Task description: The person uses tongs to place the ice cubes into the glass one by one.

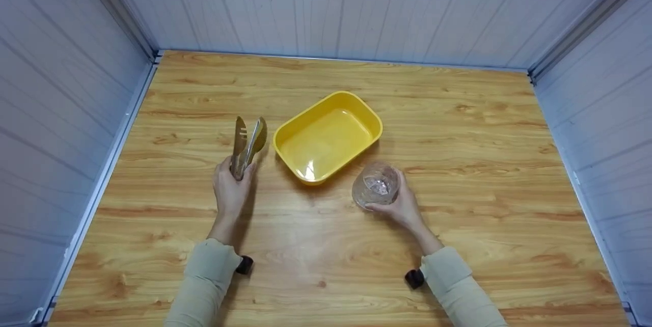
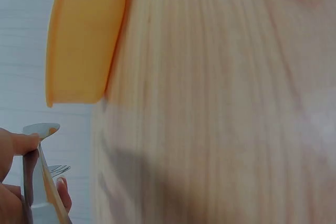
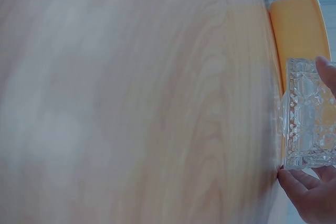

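My left hand (image 1: 232,192) grips a pair of metal salad tongs (image 1: 247,151) by the joined end, above the table. One arm of the tongs ends in a spoon, the other in a slotted fork, and the two stand apart. In the left wrist view the thumb presses on the tongs (image 2: 38,187). A clear drinking glass (image 1: 374,189) with a cut pattern is in my right hand (image 1: 405,210), thumb on one side and fingers on the other. The right wrist view puts the patterned glass (image 3: 310,114) close to the tabletop; whether it touches I cannot tell.
A yellow rectangular tub (image 1: 326,138) sits at an angle between the two hands, a little farther back. The wood-grain table (image 1: 316,266) is bounded by pale panel walls (image 1: 316,6) at the back and both sides.
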{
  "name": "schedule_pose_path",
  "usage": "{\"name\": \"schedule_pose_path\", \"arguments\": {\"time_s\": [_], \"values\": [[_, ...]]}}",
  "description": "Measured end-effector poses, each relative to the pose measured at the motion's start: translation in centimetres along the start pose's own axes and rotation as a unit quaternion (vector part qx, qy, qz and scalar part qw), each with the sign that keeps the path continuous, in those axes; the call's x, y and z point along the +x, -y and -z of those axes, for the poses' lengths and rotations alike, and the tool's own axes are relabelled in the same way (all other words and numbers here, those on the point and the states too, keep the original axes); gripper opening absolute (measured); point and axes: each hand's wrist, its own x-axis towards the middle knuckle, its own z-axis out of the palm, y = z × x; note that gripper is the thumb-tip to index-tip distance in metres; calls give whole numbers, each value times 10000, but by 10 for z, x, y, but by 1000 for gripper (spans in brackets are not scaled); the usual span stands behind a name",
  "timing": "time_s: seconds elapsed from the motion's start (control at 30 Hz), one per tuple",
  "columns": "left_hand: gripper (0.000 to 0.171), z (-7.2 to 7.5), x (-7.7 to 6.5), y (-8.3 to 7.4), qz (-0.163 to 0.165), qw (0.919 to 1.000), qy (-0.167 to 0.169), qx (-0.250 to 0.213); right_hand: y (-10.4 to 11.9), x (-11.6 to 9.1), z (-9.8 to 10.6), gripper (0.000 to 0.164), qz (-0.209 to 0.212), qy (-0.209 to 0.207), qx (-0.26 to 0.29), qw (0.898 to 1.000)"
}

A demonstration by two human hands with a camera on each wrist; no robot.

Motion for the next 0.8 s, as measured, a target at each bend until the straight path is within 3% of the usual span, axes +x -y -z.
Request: {"name": "schedule_pose_path", "arguments": {"time_s": [0.17,0.8], "values": [[43,-2,0,6,180,9997,3,134,-15,2,-2,99,-8,-11,-98,10000],[54,-9,-5,16,322,9981,131,511,-15,1,-3,100,35,-41,-114,9999]]}}
